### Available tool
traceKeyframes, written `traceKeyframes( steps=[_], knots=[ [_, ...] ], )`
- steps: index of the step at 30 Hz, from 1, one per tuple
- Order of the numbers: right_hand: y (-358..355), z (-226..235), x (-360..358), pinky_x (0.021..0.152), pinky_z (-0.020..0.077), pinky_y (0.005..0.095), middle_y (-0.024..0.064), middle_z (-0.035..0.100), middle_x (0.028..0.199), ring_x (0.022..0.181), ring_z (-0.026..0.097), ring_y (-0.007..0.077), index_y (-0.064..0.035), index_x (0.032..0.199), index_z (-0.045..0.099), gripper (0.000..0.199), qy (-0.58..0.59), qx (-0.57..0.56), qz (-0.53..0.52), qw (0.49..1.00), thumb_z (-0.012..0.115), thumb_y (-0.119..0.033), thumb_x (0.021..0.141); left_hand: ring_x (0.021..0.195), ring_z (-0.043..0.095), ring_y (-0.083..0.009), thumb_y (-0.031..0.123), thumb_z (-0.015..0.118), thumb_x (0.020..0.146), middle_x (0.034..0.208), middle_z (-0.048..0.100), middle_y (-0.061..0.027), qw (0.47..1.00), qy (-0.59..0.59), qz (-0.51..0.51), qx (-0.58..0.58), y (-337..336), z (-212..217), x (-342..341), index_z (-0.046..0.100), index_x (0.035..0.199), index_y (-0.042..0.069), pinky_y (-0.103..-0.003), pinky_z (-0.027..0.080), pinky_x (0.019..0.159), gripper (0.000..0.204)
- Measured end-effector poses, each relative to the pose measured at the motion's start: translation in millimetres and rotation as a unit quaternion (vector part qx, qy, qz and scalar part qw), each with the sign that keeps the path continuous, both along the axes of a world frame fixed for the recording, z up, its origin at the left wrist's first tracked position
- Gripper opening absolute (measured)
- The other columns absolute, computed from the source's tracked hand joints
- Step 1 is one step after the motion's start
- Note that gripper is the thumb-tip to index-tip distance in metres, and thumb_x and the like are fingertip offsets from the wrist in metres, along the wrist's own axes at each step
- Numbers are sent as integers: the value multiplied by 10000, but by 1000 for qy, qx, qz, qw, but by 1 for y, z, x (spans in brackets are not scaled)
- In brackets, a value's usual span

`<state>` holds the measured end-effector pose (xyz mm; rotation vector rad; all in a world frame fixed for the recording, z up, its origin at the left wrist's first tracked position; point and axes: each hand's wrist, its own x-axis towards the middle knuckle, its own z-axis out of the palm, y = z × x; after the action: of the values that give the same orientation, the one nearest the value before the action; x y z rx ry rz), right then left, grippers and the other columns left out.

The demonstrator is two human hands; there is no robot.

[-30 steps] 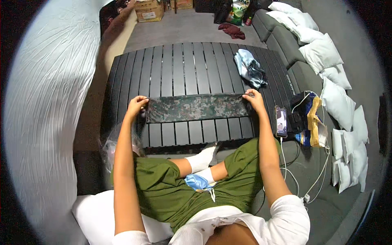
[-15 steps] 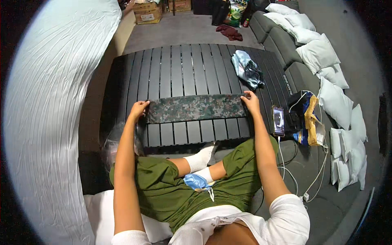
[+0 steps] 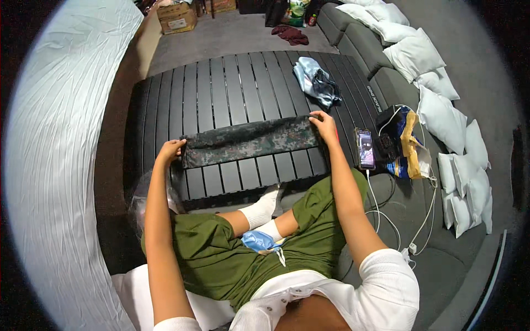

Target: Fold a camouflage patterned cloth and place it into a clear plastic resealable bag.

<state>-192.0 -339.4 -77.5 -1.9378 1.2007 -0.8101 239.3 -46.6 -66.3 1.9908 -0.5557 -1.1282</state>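
A long folded strip of camouflage cloth (image 3: pixel 254 144) lies across the near part of the black slatted table (image 3: pixel 221 94). My left hand (image 3: pixel 171 150) pinches its far left corner between thumb and fingers. At the far right corner, my right hand (image 3: pixel 324 127) has the same kind of pinch. The cloth's far edge is raised a little and sags in a soft fold between the hands, while its near edge rests on the slats. Beyond my right hand lies a crumpled light blue and dark cloth (image 3: pixel 317 81).
Right of the table, a phone (image 3: pixel 365 149) on a white cable stands beside a blue and yellow packet (image 3: pixel 409 146). White pillows (image 3: pixel 441 116) line the grey sofa (image 3: pixel 359 47). A pale sheet (image 3: pixel 61 165) hangs at left. A blue pouch (image 3: pixel 259 241) is in my lap.
The far edge of the camouflage cloth has lifted slightly, and a sagging fold has formed along it. Both hands keep their corners. The whole view has shifted, so things appear farther left and higher.
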Motion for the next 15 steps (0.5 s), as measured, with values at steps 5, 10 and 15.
traceKeyframes(
  steps=[5, 10, 15],
  knots=[
    [-8, -9, -9, 637, 419, 238, 22, 608, 771, 699, 533, 102, -14, 892, 627, 196, -63, 45, -4, 997, 652, -137, 742, 453, 375, -57, 274, 598, 816, 540, 397, 65, 999, 32, 20, -33, -5, -6, -7, 500, 646, 122, -203, 286, 404, 248],
    [0, -4, 2, 497, 325, 189, -35, 565, 705, 577, 442, 34, -64, 840, 639, 128, -129, 182, -48, 974, 657, -151, 747, 415, 347, -57, 239, 589, 822, 527, 374, 64, 998, 39, 44, -31, 10, -16, 15, 464, 623, 137, -207, 279, 389, 257],
    [-5, -9, -8, 520, 362, 204, -25, 562, 703, 580, 463, 57, -54, 856, 603, 164, -117, 159, -44, 979, 609, -201, 783, 404, 338, -61, 225, 588, 820, 520, 366, 58, 997, 53, 27, -50, 0, -17, 4, 434, 609, 135, -214, 285, 379, 276]
  ],
)
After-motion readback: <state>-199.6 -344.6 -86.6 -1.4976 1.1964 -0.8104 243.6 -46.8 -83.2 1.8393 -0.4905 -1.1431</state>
